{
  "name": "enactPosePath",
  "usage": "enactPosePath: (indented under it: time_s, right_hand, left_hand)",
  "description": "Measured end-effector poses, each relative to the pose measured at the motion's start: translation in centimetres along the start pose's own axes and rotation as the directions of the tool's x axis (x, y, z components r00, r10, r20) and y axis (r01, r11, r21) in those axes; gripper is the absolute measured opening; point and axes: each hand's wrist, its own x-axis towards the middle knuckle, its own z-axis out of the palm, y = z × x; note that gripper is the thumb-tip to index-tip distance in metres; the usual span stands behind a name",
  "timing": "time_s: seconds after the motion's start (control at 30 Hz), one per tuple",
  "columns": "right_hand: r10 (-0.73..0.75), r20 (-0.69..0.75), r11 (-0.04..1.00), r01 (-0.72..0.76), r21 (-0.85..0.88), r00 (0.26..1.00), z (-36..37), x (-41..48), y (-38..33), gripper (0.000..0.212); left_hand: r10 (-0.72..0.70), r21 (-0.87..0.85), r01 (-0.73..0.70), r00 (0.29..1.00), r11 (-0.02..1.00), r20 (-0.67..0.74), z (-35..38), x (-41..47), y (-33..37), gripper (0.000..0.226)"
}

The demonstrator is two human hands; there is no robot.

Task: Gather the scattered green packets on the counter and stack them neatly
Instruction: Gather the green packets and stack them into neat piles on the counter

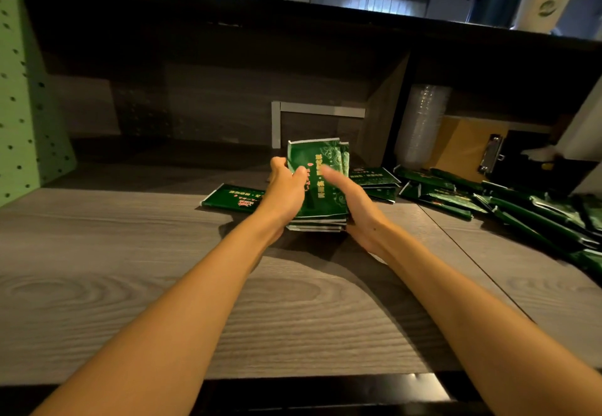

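Both left hand [286, 189] and right hand [356, 210] grip stacked flat, glossy green packets [317, 163].

Single wide-angle view from a camera on my head, facing forward and down over the counter [97, 252]. My forearms [182, 301] run up from the bottom edge; my left hand [286, 192] and right hand [356, 208] meet mid-frame, close by, around the green packets [314, 168], a shelf [228, 41] bowing overhead

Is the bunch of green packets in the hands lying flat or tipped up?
Tipped up. The stack of green foil packets has its far end raised, held between the left hand and the right hand.
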Motion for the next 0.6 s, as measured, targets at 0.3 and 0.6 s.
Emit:
enactPosePath:
  time_s: [0.3, 0.6]
  right_hand:
    - [0.099, -0.174, 0.995, -0.093, 0.042, 0.98, -1.5, 0.4, 0.0, 0.041]
    - [0.083, -0.228, 0.996, -0.073, 0.054, 0.97, -2.0, 0.6, 0.0, 0.056]
  left_hand:
    - [0.055, 0.823, 0.006, 0.997, 0.568, -0.046, -3.9, 1.4, -2.5, 0.044]
    - [-0.142, 0.859, -0.106, 0.969, 0.5, 0.203, -2.9, 0.9, -1.3, 0.037]
